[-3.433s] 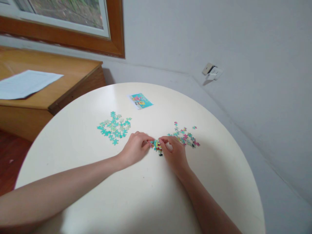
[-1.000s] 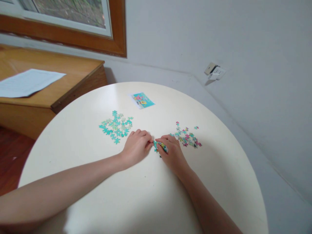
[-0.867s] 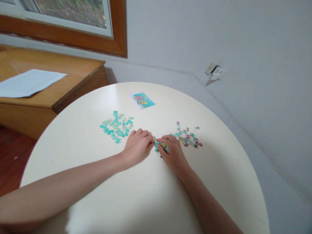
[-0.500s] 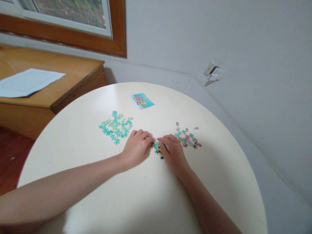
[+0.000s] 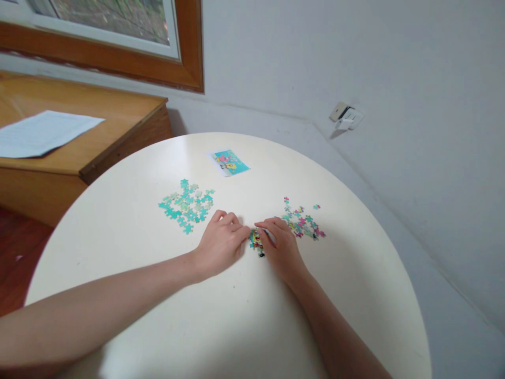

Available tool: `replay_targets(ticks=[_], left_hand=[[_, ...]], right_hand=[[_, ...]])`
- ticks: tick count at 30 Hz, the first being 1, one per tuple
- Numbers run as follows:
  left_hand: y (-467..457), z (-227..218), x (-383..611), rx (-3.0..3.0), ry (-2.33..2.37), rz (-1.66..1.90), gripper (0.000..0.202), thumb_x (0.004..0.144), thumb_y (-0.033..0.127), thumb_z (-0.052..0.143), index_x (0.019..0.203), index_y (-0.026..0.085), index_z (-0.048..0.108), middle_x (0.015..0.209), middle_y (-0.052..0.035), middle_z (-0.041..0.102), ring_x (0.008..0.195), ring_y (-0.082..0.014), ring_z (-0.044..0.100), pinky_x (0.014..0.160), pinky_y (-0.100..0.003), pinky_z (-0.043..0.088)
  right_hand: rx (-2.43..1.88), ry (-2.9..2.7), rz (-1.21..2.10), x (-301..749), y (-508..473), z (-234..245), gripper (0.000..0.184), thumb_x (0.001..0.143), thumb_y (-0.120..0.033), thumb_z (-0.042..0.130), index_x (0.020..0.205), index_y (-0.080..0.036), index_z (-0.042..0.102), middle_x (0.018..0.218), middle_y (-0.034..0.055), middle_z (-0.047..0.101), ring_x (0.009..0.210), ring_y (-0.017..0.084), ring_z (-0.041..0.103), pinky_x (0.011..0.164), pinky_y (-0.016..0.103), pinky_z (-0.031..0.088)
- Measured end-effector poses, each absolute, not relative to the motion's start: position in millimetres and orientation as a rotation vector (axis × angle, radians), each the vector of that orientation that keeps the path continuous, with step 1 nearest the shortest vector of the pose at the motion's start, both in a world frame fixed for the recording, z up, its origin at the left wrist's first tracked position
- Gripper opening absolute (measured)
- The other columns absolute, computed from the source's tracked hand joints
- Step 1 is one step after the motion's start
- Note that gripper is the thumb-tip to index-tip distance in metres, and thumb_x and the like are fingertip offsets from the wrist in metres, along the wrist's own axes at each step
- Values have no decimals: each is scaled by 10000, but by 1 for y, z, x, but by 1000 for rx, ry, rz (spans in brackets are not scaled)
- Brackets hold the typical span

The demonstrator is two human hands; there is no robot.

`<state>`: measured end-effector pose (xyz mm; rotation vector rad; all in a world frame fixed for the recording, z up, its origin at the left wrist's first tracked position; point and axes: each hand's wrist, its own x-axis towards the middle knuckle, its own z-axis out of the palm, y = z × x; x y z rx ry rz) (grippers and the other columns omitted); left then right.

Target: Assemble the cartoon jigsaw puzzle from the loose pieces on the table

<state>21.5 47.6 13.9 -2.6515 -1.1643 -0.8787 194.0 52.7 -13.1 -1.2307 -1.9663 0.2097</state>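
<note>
A small cluster of joined puzzle pieces (image 5: 256, 239), yellow and teal with dark bits at its lower edge, lies on the white round table (image 5: 189, 326) between my hands. My right hand (image 5: 282, 247) is closed over the cluster's right side, thumb and forefinger pinching there. At the cluster's left edge, my left hand (image 5: 223, 242) has its fingers curled and thumb and forefinger pressed together. What they grip is mostly hidden; a small coloured puzzle piece showed at these fingertips a moment earlier.
Loose teal and pale green pieces (image 5: 187, 205) are spread to the left; pink and multicoloured pieces (image 5: 302, 223) lie beyond my right hand. A cartoon picture card (image 5: 229, 162) rests near the far edge. Paper sheets (image 5: 47, 131) lie on a wooden cabinet (image 5: 130, 113) beside the table.
My left fingertips have moved slightly right, against the cluster's left edge, covering the small piece seen there before. My right hand stays nearly still.
</note>
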Motion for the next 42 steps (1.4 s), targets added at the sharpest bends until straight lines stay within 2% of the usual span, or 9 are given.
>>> replay_targets(ticks=[7,18,24,30,35,40,42], left_hand=[[44,19,23,-2618,-1155,-916,211,746,28,413,729,173,565,708,-31,649,729,-197,508,713,-363,312],[44,18,22,-2711,-1180,-838,203,729,27,422,665,176,545,607,-20,619,740,-202,512,756,-400,299],[40,19,22,-2606,-1164,-1017,237,729,12,407,786,178,566,964,-58,652,853,-224,479,766,-404,281],[42,18,22,-2756,-1238,-825,219,718,5,406,699,169,551,686,-32,642,847,-230,493,775,-430,246],[42,18,22,-2770,-1235,-841,225,708,3,406,693,172,555,673,-26,641,843,-227,501,771,-432,244],[41,18,23,-2677,-1233,-994,240,738,9,398,760,178,567,945,-37,682,880,-234,479,767,-426,250],[41,19,23,-2707,-1260,-949,238,741,10,397,747,177,567,829,-33,686,872,-236,487,767,-428,249]], right_hand=[[-1226,-1960,209,194,53,-12,151,832,-157,506,865,-197,648,833,61,633,811,191,579,772,357,466],[-1223,-1965,211,194,53,-12,159,829,-144,503,868,-193,648,834,61,640,804,191,585,763,362,471],[-1214,-1963,198,194,53,-11,156,836,-154,499,854,-198,648,813,57,639,794,190,579,768,358,469],[-1233,-1963,204,193,52,-11,162,832,-147,499,856,-193,652,834,61,644,817,190,583,784,356,462],[-1243,-1970,234,193,51,-10,165,828,-151,499,866,-190,655,845,69,644,824,196,583,784,361,463],[-1265,-1971,240,193,51,-10,164,834,-166,500,862,-206,657,843,61,644,826,196,578,791,364,458],[-1258,-1964,238,193,51,-10,166,833,-162,498,862,-204,656,844,63,644,829,197,577,799,367,457]])
